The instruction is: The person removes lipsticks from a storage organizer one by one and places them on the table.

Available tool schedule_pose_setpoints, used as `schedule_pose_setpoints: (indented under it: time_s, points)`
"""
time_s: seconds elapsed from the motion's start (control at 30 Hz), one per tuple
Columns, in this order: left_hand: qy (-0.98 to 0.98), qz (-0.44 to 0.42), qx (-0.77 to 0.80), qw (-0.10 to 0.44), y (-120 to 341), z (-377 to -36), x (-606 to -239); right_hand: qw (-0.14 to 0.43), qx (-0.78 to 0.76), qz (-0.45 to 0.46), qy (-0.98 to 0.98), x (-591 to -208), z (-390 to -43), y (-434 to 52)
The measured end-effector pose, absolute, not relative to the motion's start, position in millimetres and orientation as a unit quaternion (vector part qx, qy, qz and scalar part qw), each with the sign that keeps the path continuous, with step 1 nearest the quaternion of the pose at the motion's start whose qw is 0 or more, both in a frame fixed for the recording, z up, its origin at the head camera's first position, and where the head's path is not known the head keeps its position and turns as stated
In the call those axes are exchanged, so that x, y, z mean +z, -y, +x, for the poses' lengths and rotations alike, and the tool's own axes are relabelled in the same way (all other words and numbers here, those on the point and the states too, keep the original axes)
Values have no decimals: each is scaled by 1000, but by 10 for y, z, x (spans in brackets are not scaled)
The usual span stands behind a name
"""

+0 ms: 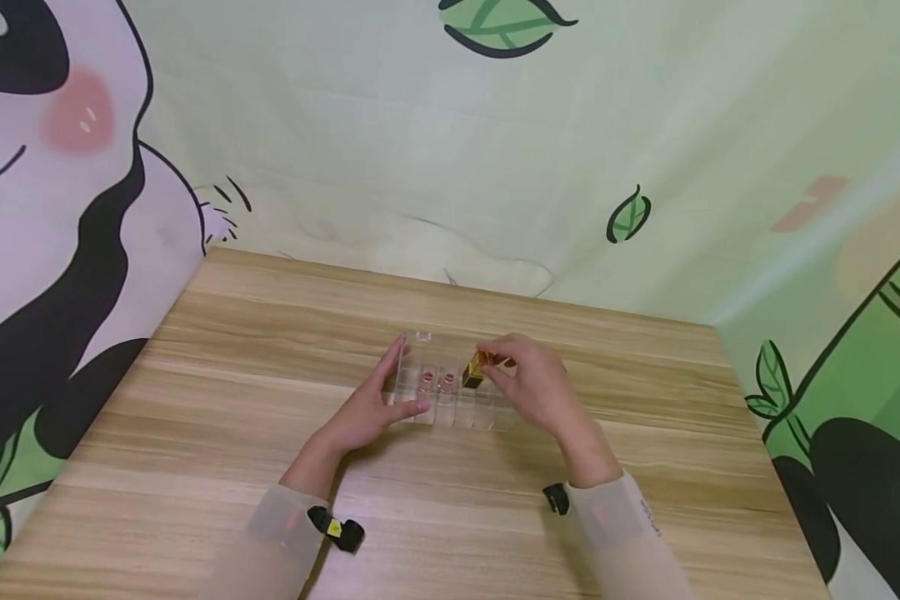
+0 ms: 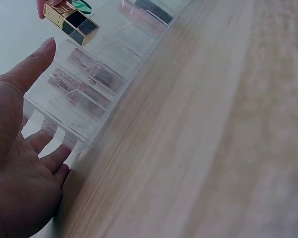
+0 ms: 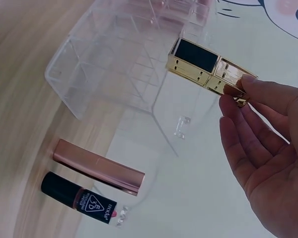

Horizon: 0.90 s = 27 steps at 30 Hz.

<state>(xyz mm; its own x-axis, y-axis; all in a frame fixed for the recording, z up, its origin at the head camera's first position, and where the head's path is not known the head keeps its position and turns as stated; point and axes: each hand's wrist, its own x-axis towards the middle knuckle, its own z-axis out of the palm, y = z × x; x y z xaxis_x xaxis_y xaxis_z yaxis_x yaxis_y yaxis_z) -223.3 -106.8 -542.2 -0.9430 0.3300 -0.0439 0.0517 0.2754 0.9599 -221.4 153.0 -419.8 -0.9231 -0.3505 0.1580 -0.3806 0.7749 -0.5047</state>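
Note:
A clear acrylic organiser (image 1: 453, 412) with several compartments stands mid-table. Two pink lipsticks (image 1: 437, 380) stand in its left compartments. My left hand (image 1: 399, 385) rests flat against the organiser's left end, fingers straight, thumb along the front; in the left wrist view the left hand (image 2: 27, 106) touches the organiser (image 2: 104, 74). My right hand (image 1: 493, 365) pinches a gold and black square lipstick (image 1: 474, 372) tilted over the middle compartments. In the right wrist view the fingertips (image 3: 238, 91) grip the gold lipstick (image 3: 206, 67) by one end above the organiser (image 3: 109, 54).
A rose-gold lipstick tube (image 3: 99, 168) and a black lipstick (image 3: 79, 198) lie side by side on the wooden table (image 1: 232, 400) by the organiser's right end. Panda and bamboo printed walls enclose the table at the back and sides.

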Motion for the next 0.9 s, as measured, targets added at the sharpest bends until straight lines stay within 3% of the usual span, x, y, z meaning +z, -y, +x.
schedule_pose_setpoints:
  time_s: [0.9]
  points:
    - [-789,127,591,114,1065,-2242,-5438,70,307,188,930,-4051,-2215,-1739]
